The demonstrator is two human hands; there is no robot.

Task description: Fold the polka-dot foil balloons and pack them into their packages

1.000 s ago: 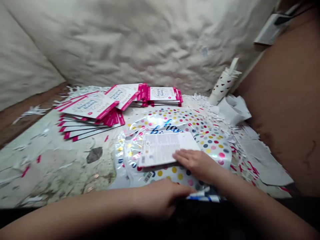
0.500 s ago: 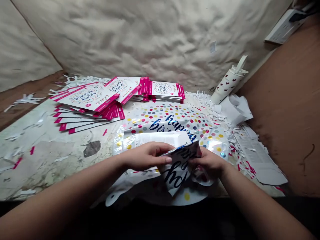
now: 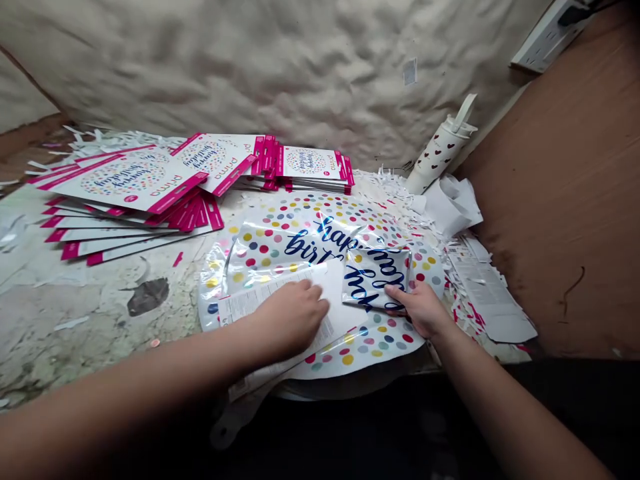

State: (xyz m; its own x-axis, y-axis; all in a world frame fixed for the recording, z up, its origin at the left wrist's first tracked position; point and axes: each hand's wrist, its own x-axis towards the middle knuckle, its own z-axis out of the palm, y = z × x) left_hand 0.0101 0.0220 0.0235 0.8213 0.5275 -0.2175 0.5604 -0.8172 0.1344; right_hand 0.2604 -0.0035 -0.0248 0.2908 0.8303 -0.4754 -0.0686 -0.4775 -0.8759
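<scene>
My right hand grips a folded foil balloon with dark blue lettering, thumb on top and fingers beneath. The folded packet is flat and square-edged. My left hand is closed, its fingers curled over a white printed card sleeve; whatever it pinches is hidden. Beneath both lie flat, unfolded foil balloons with coloured dots and "happy birthday" lettering. The sleeve rests on these balloons, tilted towards me, its lower end near the table's front edge.
Fanned stacks of pink-and-white "prima" packs stand at the back left, with a smaller stack beside them. A heart-patterned tumbler, crumpled paper and paper shreds line the right side. A power strip hangs upper right.
The foil balloon, earlier between both hands, now lies flatter and neatly square in my right hand. My left hand has let go of it and moved left onto the card sleeve. The view has shifted.
</scene>
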